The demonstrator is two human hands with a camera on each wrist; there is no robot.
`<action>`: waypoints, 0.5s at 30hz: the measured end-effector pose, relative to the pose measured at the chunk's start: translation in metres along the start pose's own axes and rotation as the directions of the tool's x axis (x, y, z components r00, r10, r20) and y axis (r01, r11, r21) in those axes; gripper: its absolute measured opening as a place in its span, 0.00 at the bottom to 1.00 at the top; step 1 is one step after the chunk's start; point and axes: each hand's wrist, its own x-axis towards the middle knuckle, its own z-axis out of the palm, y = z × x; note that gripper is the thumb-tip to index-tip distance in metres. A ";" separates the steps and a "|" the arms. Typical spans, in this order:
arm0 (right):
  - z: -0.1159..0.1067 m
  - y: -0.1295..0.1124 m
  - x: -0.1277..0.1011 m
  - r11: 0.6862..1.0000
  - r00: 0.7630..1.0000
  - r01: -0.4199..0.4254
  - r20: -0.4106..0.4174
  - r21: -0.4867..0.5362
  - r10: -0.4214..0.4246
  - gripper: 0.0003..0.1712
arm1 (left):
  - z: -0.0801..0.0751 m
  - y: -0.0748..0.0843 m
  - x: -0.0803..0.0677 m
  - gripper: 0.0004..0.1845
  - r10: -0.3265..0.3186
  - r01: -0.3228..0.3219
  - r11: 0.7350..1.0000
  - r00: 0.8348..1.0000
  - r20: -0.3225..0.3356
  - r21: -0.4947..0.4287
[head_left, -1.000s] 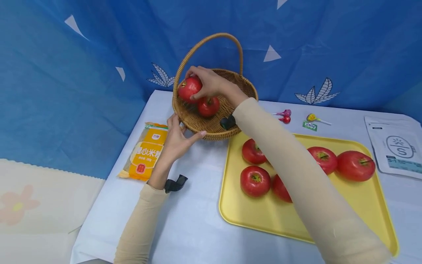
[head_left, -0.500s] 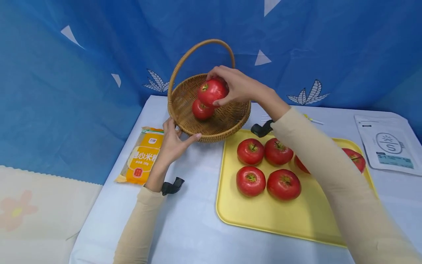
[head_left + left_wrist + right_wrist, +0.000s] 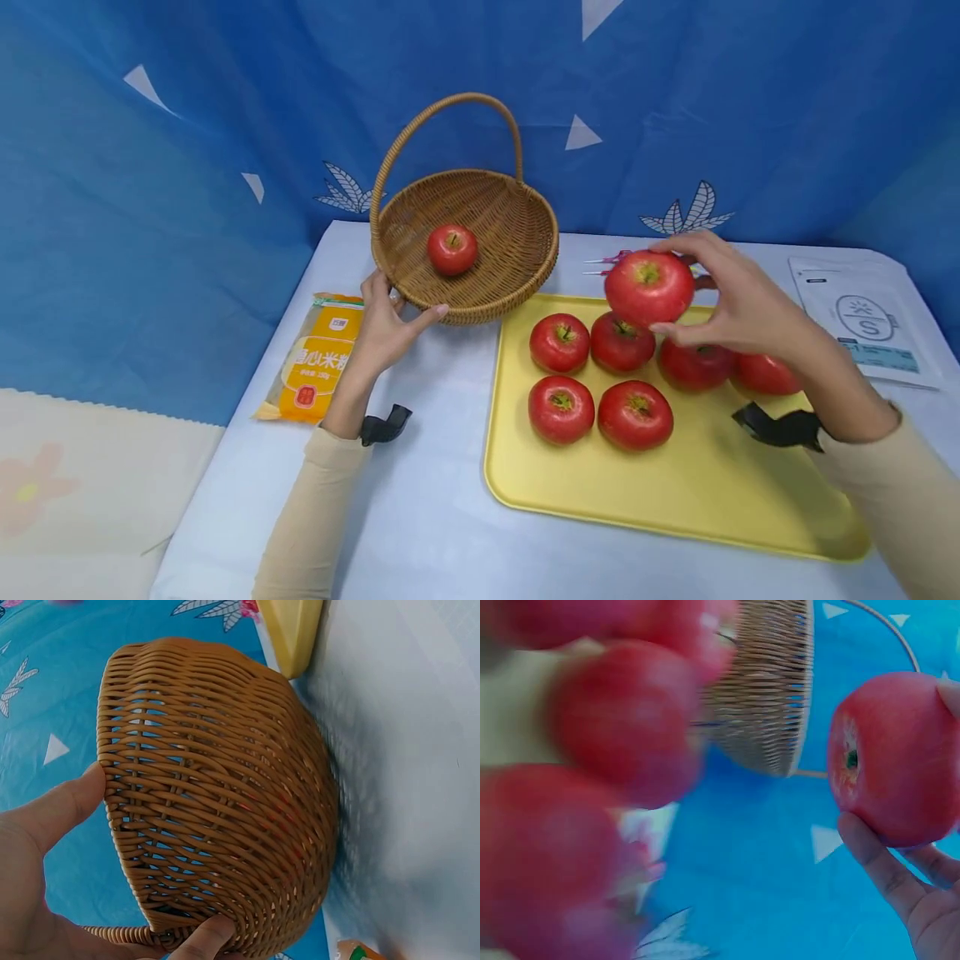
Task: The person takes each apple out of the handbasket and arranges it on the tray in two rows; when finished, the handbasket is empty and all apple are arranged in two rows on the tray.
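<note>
My right hand (image 3: 712, 296) holds a red apple (image 3: 648, 287) in its fingertips, just above the far edge of a yellow tray (image 3: 675, 492). Several more red apples (image 3: 561, 407) lie on that tray; they are a blur in the right wrist view. There the held apple (image 3: 896, 757) shows stem side out, with fingers (image 3: 885, 870) beneath it. My left hand (image 3: 393, 312) grips the near left side of a wicker basket (image 3: 517, 242) with a hoop handle. One apple (image 3: 452, 248) lies inside. In the left wrist view, thumb and finger press the basket wall (image 3: 217, 795).
A yellow-orange food packet (image 3: 318, 358) lies left of the basket, near the table's left edge. A white pouch (image 3: 870, 321) sits at the far right. Lollipops (image 3: 607, 260) lie behind the tray. Blue patterned cloth hangs behind the light blue table.
My right hand has lifted the apple out of the basket and carried it right, over the tray. The left hand has kept its hold on the basket.
</note>
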 end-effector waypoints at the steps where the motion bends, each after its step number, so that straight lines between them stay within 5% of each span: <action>1: 0.000 0.001 -0.016 1.000 0.999 -0.030 -0.013 0.003 0.030 0.54 | 0.000 0.000 0.000 0.56 0.000 0.000 1.000 1.000 0.001 0.000; 8: 0.014 0.011 -0.110 0.975 0.975 -0.219 -0.039 0.033 0.220 0.59 | -0.001 -0.001 0.001 0.56 -0.030 0.030 0.999 1.000 -0.008 0.012; 15: 0.033 0.021 -0.156 0.940 0.941 -0.338 0.026 0.054 0.337 0.61 | 0.002 -0.003 0.002 0.56 -0.035 0.035 0.999 0.999 -0.007 0.017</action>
